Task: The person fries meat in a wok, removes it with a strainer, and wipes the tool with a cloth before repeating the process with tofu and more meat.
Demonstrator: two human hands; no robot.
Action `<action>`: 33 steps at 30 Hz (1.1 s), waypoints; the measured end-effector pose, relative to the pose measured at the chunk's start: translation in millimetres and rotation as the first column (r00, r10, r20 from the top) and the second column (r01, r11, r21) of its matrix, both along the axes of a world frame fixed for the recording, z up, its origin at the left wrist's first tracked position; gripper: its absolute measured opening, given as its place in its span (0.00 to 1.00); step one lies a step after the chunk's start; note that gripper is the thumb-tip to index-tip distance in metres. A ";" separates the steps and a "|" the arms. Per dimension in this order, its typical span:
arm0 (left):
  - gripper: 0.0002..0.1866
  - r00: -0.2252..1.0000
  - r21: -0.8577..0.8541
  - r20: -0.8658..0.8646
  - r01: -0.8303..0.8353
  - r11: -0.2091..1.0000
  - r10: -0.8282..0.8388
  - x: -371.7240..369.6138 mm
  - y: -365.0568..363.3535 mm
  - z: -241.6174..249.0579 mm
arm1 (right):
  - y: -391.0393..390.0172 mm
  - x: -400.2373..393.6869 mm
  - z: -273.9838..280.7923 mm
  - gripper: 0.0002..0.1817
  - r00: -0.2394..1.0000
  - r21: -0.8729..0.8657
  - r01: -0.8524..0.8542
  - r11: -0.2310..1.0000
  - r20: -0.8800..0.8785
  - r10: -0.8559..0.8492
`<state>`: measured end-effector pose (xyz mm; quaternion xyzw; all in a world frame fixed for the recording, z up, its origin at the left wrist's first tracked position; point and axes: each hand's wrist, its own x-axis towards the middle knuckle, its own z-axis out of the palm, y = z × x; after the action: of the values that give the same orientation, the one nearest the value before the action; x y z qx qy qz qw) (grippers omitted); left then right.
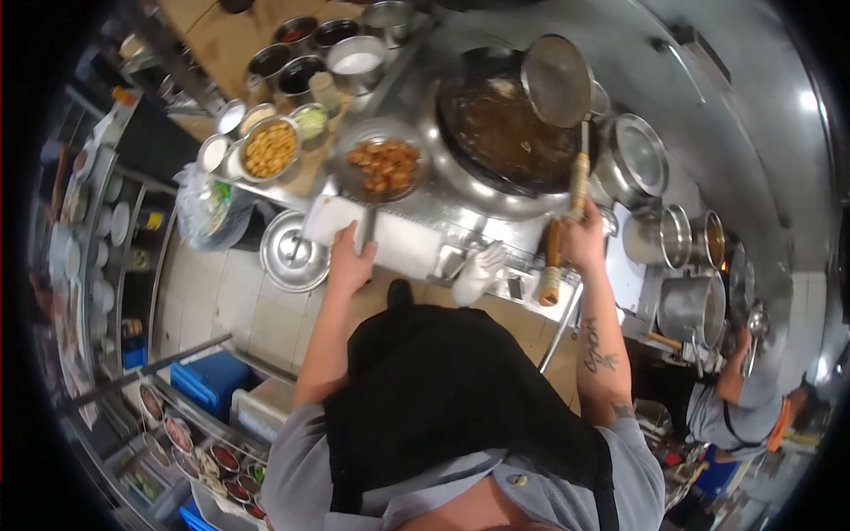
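Observation:
My left hand (352,259) grips the handle of a perforated ladle (370,196), which holds browned fried pieces (385,165) over the counter left of the wok. My right hand (583,237) is closed on the wooden handle of a round mesh strainer (556,80), raised above the right side of the wok (450,149). Brown liquid (505,124) with some bubbles fills the wok. Another wooden handle (552,265) lies just left of my right hand. A white glove or cloth (479,273) hangs at the counter's front edge.
A bowl of yellow pieces (270,150) and several sauce containers (356,64) stand at the upper left. Metal pots (692,308) line the right side. A round lid (295,251) sits below the counter. Another person (739,411) works at the far right.

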<state>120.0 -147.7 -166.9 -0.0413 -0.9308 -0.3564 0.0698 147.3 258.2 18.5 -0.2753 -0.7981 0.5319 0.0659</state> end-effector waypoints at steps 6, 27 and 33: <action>0.22 0.988 0.367 0.052 0.116 0.923 -0.145 19.2 36.2 88.3 | -24.3 -9.3 8.8 0.33 0.997 -0.295 0.010 0.955 0.074 0.013; 0.21 0.816 0.114 0.148 0.547 0.830 -0.558 54.2 200.4 26.4 | -104.6 47.7 94.5 0.26 0.953 -0.485 -0.272 0.831 -0.018 0.302; 0.23 0.887 0.232 -0.056 0.458 0.858 -0.459 67.3 221.0 -22.8 | -121.2 50.6 65.3 0.35 0.896 -0.229 -0.399 0.888 0.105 0.430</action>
<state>187.3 73.2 -189.7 -0.2526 -0.8444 -0.4722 -0.0130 197.9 137.0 83.8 -0.1430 -0.7831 0.5890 -0.1391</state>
